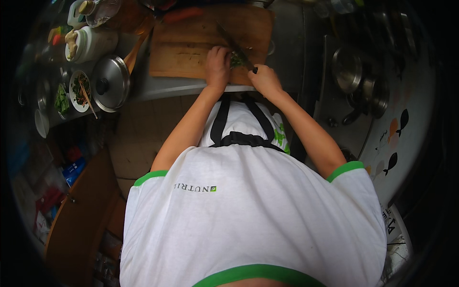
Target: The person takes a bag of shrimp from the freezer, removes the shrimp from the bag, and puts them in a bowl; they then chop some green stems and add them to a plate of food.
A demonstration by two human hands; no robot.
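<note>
A wooden cutting board lies on the counter before me. My right hand is closed around the dark handle of a kitchen knife, whose blade slants up and left over the board. Beneath and beside the blade is a small heap of chopped greens. On its left, my left hand rests with bent fingers at the greens; whether it grips any is hidden. Near the board's top edge lies a blurred orange-red item, perhaps a carrot.
Left of the board are a wooden spatula, a metal pot lid, a plate of shredded food with chopsticks, a dish of leafy greens and a white container. Metal pots stand right. A cabinet door hangs open lower left.
</note>
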